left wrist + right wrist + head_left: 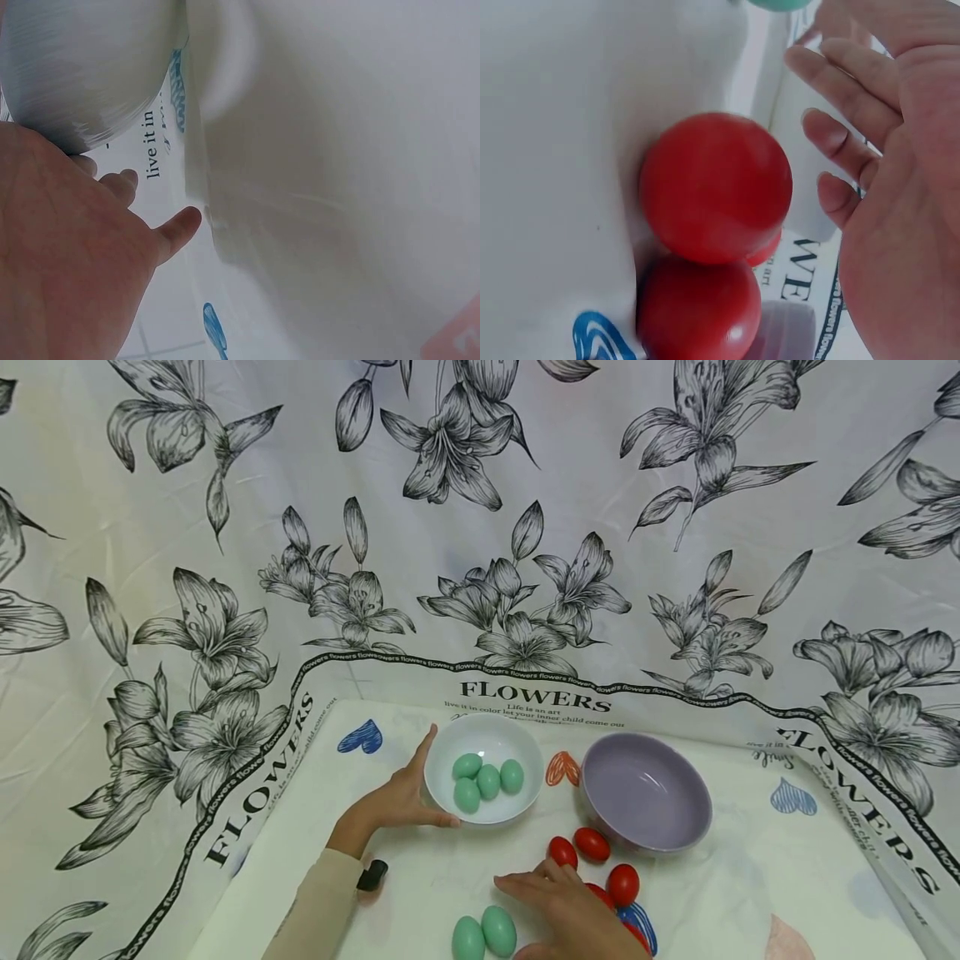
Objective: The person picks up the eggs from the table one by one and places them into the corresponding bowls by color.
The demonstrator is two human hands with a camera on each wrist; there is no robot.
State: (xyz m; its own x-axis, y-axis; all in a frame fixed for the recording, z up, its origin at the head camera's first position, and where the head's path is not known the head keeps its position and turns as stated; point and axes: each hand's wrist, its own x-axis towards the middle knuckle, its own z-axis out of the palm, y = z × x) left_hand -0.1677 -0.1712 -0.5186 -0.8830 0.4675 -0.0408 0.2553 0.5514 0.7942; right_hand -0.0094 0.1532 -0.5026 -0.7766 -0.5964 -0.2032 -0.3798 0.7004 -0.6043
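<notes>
A white bowl with several green eggs in it stands at the table's middle back. My left hand rests against the bowl's left side, thumb along the front and fingers spread. Its fingers look mostly straight in the left wrist view. Over the table nearer me, my right hand is held with loosely bent fingers and no egg visible in it. Two green eggs lie just left of it. Several red eggs lie around and partly beneath it, some hidden in the head view.
A purple bowl stands to the right of the white one, with no eggs visible inside. A white cloth with printed hearts covers the table. Behind and at the sides hangs a flower-print curtain.
</notes>
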